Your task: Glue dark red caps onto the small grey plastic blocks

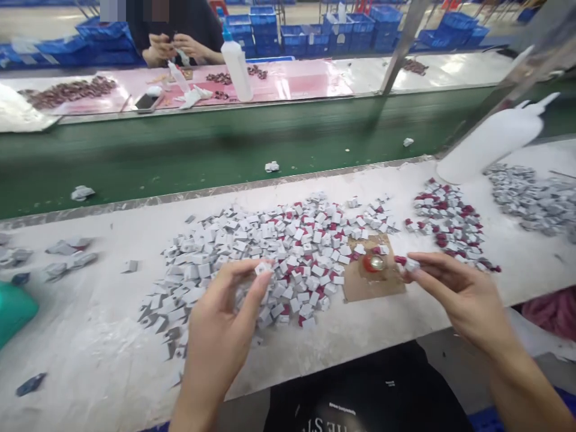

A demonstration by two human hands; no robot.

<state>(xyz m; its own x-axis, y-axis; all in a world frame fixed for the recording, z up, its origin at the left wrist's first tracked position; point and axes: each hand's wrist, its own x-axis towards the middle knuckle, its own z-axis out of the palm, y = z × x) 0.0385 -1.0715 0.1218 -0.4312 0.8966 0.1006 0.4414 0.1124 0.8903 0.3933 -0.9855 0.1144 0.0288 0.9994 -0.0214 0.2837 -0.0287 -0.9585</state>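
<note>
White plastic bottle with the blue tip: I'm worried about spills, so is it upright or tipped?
Upright: the white plastic bottle stands on its base on the pink bench surface, blue tip up.

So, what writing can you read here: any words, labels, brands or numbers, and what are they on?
"HE ST": seemingly the large pale letters on the black garment; the rest is cut off or unclear.
Two small lines of print on the same garment: too small and blurred to read.
Pale blocks, tall bottle and blue crates: no text I can make out.
</note>
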